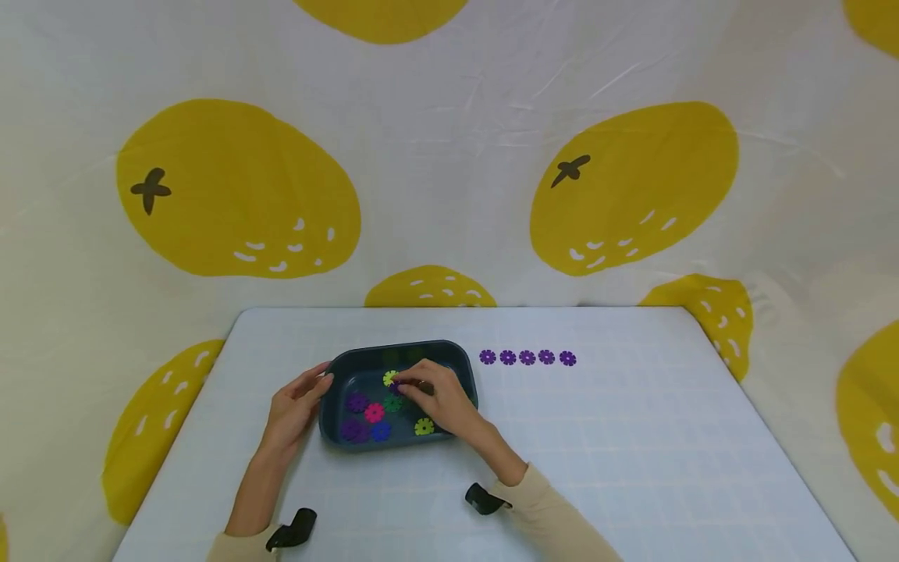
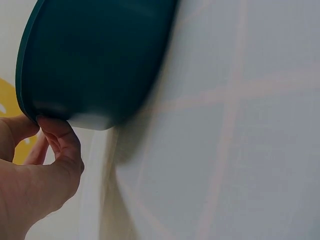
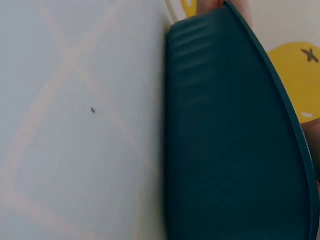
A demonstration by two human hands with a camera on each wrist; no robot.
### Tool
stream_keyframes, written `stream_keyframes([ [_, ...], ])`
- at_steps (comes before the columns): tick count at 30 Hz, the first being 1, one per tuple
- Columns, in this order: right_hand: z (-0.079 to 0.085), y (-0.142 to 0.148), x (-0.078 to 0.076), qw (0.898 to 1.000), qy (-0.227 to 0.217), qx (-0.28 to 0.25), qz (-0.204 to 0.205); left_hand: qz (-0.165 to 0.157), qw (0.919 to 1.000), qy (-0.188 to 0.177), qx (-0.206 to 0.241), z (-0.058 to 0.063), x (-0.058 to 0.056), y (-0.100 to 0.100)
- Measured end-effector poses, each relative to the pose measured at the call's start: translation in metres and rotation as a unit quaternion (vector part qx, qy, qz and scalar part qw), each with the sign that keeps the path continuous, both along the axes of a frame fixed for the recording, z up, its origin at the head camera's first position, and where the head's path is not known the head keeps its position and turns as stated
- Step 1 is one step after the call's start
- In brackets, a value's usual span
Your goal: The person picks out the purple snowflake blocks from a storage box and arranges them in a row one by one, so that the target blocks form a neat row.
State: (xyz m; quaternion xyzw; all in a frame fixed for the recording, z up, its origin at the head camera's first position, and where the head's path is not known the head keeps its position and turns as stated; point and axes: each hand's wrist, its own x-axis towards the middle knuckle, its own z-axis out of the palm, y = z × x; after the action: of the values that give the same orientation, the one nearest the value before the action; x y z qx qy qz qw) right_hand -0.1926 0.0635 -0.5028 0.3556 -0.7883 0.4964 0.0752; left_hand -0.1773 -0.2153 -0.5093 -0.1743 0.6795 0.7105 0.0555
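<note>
Five purple flower-shaped plastic discs [image 1: 527, 357] lie aligned; the left hand [image 1: 289, 411] grips the dark-teal plastic tray [image 1: 403, 432], seemingly to steady it, while the right hand [image 1: 442, 396] pinches another purple disc [image 1: 396, 388]

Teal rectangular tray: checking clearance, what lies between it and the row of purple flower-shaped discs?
Head view shows bare pale tabletop between tray and discs.

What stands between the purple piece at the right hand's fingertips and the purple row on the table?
The raised right wall of the tray: the purple piece is inside, the purple row outside on the table. Apart from the right hand, nothing else visible stands between.
</note>
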Motion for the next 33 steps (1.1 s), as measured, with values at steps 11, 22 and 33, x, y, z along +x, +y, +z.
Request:
stream_keyframes([
  [11, 0.007, 0.030, -0.006, 0.995, -0.078, -0.031, -0.060, 0.007, 1.0000, 0.002, -0.005, 0.001, 0.000, 0.002],
  [22, 0.005, 0.053, -0.004, 0.988, -0.106, -0.068, -0.090, -0.004, 0.9998, -0.009, -0.016, 0.000, 0.001, 0.000],
  [33, 0.006, 0.087, -0.010, 0.969, -0.194, -0.106, -0.110, -0.012, 0.9997, -0.018, -0.015, 0.000, 0.000, -0.001],
])
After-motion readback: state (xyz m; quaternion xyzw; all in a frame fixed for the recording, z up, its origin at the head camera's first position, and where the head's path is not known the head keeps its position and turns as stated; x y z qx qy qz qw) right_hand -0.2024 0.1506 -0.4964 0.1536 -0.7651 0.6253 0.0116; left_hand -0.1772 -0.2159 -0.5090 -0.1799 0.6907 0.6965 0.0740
